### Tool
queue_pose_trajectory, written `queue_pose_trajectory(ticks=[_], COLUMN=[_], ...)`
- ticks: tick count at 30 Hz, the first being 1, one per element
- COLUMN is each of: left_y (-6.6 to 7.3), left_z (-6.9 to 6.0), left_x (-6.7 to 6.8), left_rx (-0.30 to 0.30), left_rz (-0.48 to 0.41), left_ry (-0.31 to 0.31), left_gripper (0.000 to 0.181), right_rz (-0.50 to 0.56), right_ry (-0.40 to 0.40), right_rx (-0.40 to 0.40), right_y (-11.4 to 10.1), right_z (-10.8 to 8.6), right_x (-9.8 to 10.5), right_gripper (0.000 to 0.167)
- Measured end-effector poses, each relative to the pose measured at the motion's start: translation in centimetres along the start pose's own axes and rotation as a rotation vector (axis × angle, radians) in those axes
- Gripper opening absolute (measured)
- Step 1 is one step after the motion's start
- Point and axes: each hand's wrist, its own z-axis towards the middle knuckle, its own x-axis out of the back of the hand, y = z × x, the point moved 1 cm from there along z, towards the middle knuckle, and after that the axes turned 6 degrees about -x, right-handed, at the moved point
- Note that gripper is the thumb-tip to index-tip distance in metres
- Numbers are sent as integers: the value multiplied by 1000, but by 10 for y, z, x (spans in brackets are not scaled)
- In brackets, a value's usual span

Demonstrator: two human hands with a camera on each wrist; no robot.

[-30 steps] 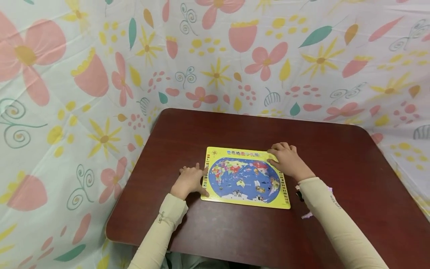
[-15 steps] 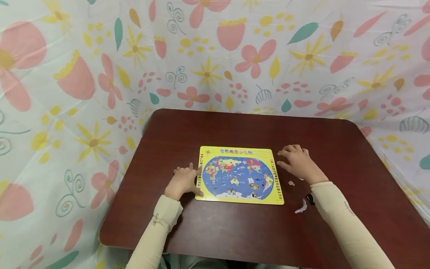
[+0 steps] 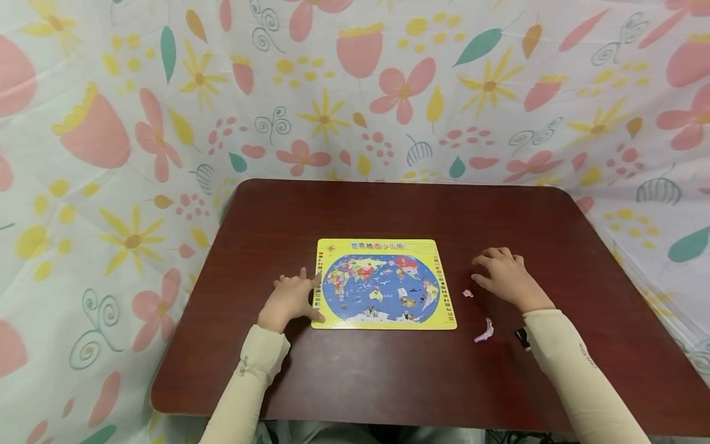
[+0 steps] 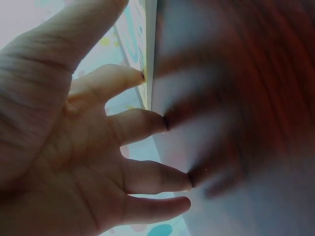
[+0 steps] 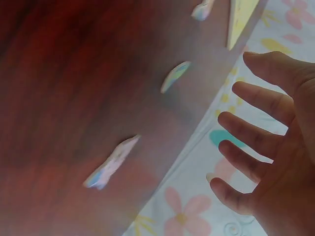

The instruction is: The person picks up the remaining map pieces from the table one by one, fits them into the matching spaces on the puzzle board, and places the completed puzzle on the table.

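A yellow-bordered world map puzzle board point(image 3: 383, 243) lies flat on the table, with a blue oval map inside its border. My left hand point(image 3: 289, 301) is at the board's left edge, fingers spread; in the left wrist view its fingertips point(image 4: 189, 181) touch the tabletop, and the index fingertip meets the board's edge. To the right of the board, my right hand point(image 3: 511, 279) holds nothing, its fingers apart and slightly bent above the table. Small puzzle pieces lie beside it: a tiny one point(image 3: 468, 293) and a long curved one point(image 3: 485, 331). The right wrist view shows another greenish piece point(image 5: 175, 77).
The dark reddish-brown table point(image 3: 366, 382) has rounded corners. A white curtain point(image 3: 333, 123) with flower prints hangs behind it and along the left side. A small black object point(image 3: 522, 338) shows by the right cuff.
My right hand has come off the board's upper right corner and moved right, uncovering the small pieces. The left hand stays at the left edge. The head view has shifted to the right.
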Motion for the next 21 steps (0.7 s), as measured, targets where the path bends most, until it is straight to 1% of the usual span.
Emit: queue_pose_trajectory(ticks=[2, 6, 9, 15, 21], left_y=[0, 2, 0, -1, 0], left_z=[-1, -1, -2, -2, 1], left_x=[0, 2, 1, -2, 2], left_rx=[1, -3, 0, -1, -12], left_rz=[9, 8, 10, 21, 27], left_ry=[-7, 1, 5, -11, -1], left_gripper=[100, 100, 100, 100, 100], right_rz=[-1, 5, 19, 31, 24], right_ry=[-5, 1, 18, 26, 38], right_rx=[-11, -27, -26, -15, 1], right_y=[6, 15, 19, 23, 23], right_z=[-4, -13, -17, -20, -19], right_x=[-1, -5, -10, -22, -18], right_gripper=[33, 30, 26, 17, 14])
